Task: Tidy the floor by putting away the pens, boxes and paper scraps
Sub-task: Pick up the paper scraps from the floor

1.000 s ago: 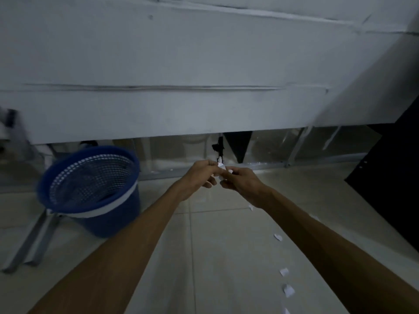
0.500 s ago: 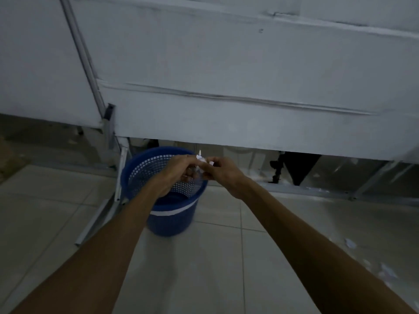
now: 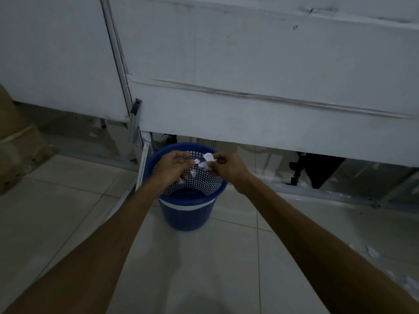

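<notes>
A blue mesh wastebasket (image 3: 192,208) stands on the tiled floor against the white panel wall. Both my hands hover over its open mouth. My left hand (image 3: 174,166) has its fingers curled down, with small white paper scraps (image 3: 196,161) at its thumb and fingertips. My right hand (image 3: 226,168) pinches more white scraps (image 3: 208,157) between thumb and fingers. One loose scrap (image 3: 192,172) is in the air between the hands, above the basket's inside.
More white paper scraps (image 3: 371,251) lie on the tiles at the right edge. Cardboard boxes (image 3: 15,146) are stacked at far left. A metal frame leg (image 3: 145,164) runs down beside the basket. A black object (image 3: 317,171) sits under the panel at right.
The view has swung left and closer, so the basket now lies directly under my hands. The hands have drawn slightly apart and the scraps show between them.
</notes>
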